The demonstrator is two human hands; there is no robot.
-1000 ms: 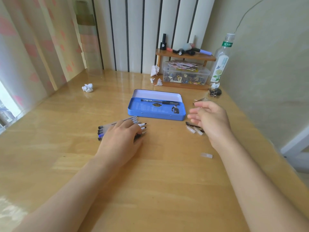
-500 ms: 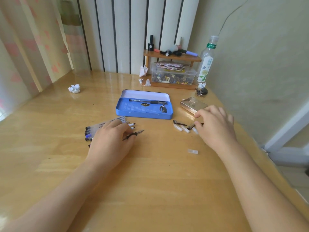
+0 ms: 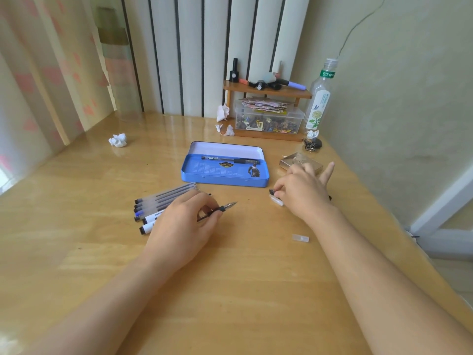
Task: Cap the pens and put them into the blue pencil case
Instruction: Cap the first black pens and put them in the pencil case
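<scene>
The blue pencil case (image 3: 225, 175) lies open mid-desk with one capped black pen (image 3: 230, 160) inside. Several uncapped pens (image 3: 163, 198) lie in a row left of centre. My left hand (image 3: 184, 224) is closed on an uncapped black pen (image 3: 220, 210), its tip pointing right. My right hand (image 3: 303, 189) rests on the loose caps to the right of the case, thumb and fingers pinching a black cap (image 3: 272, 192). A clear cap (image 3: 277, 201) lies under that hand. Another clear cap (image 3: 300, 237) lies alone nearer me.
A small metal box (image 3: 289, 161) sits behind my right hand. At the back right stand a wooden shelf (image 3: 266, 90), a clear storage box (image 3: 268, 120) and a plastic bottle (image 3: 320, 98). Crumpled paper (image 3: 118, 140) lies far left. The desk's right edge (image 3: 399, 226) is close.
My left hand has picked one black pen out of the row and lifted its tip rightward. My right hand has dropped onto the caps and pinched a black one.
</scene>
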